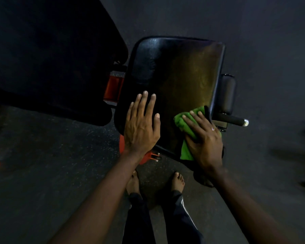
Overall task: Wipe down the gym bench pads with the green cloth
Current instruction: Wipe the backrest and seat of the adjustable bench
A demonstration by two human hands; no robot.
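Green cloth [180,121]: bunched at the 4 o'clock corner of the seat pad [180,73], pressed down by the right hand [203,138], fingers spread flat. Left hand [141,131]: relaxed, flat, bracing the 8 o'clock edge.

Advice: keep bracing; sweep toward 12 in overlapping strokes, with even pressure.

Count: cloth 1; flat pads 2, the back pad [51,55] at 10 o'clock; roller [227,94] 1, at 3 o'clock; hands 2.

No lettering, label, brand mark, number or sign could be read anywhere in the head view. The pad [180,71] and the cloth [181,120] were seen to carry plain, unmarked surfaces, and much of the scene was too dark for small print to be made out.
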